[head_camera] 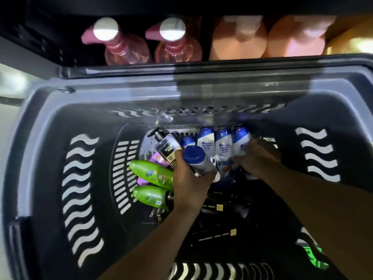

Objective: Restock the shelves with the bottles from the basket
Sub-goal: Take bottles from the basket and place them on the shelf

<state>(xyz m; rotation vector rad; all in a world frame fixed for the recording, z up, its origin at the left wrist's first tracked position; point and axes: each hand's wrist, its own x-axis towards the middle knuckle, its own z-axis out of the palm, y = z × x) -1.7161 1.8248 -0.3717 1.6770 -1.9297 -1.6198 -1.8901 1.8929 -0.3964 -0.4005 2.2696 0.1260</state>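
Observation:
A grey plastic basket (84,199) fills the view, and both my hands are down inside it. My left hand (191,184) grips a white bottle with a blue cap (198,160), lifted a little and tilted. My right hand (258,158) reaches among a row of white and blue shampoo bottles (222,144) at the basket's far wall, with its fingers curled on the rightmost one (240,142). Two green bottles (151,172) lie at the left of the basket floor. A black pump bottle (167,150) leans beside my left hand.
A shelf above the basket holds two clear pink pump bottles (125,47) and two peach pump bottles (240,43). Dark bottles with small yellow labels (218,209) lie under my forearms. Purple bottles (159,160) peek from beneath the green ones.

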